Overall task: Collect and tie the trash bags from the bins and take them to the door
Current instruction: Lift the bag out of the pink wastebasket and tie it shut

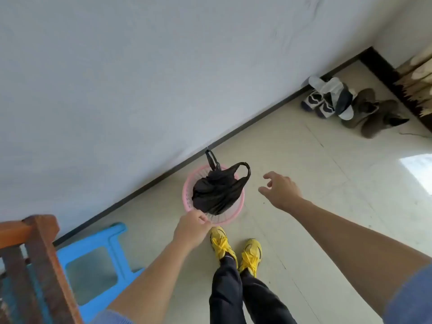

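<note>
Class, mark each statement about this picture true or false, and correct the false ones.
1. The black bag sits inside the pink bin. True.
2. The right hand grips a bag handle. False: it hovers open beside the bin, touching nothing.
3. The left hand holds the bin's near rim. True.
4. The blue stool is right of the bin. False: it is on the left.
5. The bag's handles are knotted together. False: both loops stand apart, untied.
</note>
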Demonstrator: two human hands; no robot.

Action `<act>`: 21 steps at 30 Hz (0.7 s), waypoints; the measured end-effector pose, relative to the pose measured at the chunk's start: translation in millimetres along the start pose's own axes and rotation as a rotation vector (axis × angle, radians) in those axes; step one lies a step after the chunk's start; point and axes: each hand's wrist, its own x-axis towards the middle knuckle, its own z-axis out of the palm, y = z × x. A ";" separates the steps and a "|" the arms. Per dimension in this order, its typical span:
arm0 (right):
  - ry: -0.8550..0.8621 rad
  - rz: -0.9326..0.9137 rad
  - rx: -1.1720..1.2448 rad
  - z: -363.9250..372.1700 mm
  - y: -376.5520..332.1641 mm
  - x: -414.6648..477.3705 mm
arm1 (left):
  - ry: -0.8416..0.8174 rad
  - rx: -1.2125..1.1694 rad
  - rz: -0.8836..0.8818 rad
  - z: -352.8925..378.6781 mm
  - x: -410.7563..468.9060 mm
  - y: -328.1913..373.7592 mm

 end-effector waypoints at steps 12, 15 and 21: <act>0.043 0.146 0.419 102.5 8.1 160.9 | -0.012 0.167 0.050 90.1 178.0 -35.6; -0.049 0.241 0.770 113.7 21.0 179.7 | 0.065 0.165 0.129 113.9 217.7 -26.7; -0.220 0.344 1.006 108.2 49.6 188.6 | -0.044 0.122 0.080 161.9 268.1 -6.6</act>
